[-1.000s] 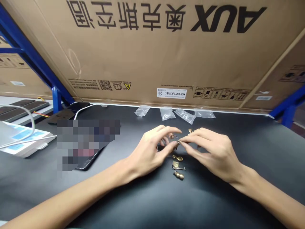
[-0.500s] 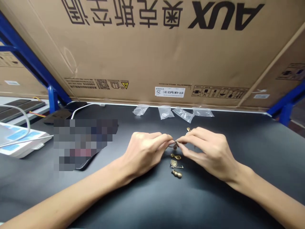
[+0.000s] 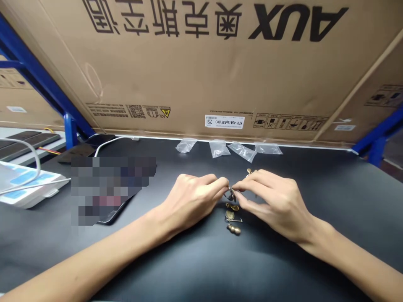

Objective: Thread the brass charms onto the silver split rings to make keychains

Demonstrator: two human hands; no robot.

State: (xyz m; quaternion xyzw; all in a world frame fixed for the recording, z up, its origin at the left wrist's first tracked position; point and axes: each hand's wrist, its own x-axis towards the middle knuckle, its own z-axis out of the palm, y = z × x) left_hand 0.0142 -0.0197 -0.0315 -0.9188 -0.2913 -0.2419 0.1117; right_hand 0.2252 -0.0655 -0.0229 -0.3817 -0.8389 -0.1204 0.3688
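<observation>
**Q:** What is in hand at this reading?

**A:** A small metal ring (image 3: 231, 193), seen nearly edge-on. I pinch it between my left hand (image 3: 192, 202) and my right hand (image 3: 275, 206). My fingers (image 3: 242, 185) are narrow on both sides, and the tips of the two hands close in on the ring from left and right.

**Q:** Its position and axis?

**A:** Mid-scene, over the black tabletop (image 3: 315, 268), about equally near each hand. My fingers hide too much of it to fix its long axis.

**Q:** What lies closest?

**A:** Just on the near side, a near-to-far row: a small brass charm (image 3: 232, 206), a flat brass medallion with a pin (image 3: 229, 215), and a brass gourd charm (image 3: 234, 229). Beyond my right hand, on the far side, lies a small brass piece (image 3: 249, 171).

**Q:** Further out?

**A:** Four clear plastic bags (image 3: 219, 148) lie along the far edge, below a cardboard AUX carton (image 3: 189, 63).
</observation>
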